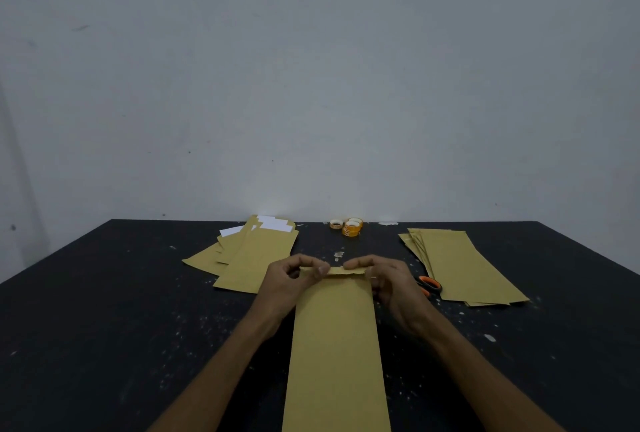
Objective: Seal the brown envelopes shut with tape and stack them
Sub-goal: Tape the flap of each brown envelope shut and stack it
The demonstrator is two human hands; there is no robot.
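Head view, one brown envelope (334,345) – long, lying lengthwise on the black table (104,327) in front of the person, its near end cut off by the bottom edge of the frame. Its flap (341,271) at the far end is folded over and slightly creased. The left hand (294,279) pinches the flap's left end between thumb and curled fingers. The right hand (388,279) grips the right end the same way and hides that corner. Loose pile of envelopes (256,258), one, far left of centre, fanned and overlapping, so the number in it cannot be counted. White paper (273,223) sticks out of the far ends of at least two. Stack of envelopes (464,265), one, to the right and well apart from the held envelope, with edges slightly splayed; its count cannot be read either. Scissors (429,285), one pair, orange-and-black handles only, lie between the right hand and the right stack, with the blades out of sight. Tape rolls (351,229), three as far as can be made out – small, orange-printed, clustered at the table's far edge against the grey wall (311,67). Pale specks and scraps are scattered over the tabletop.
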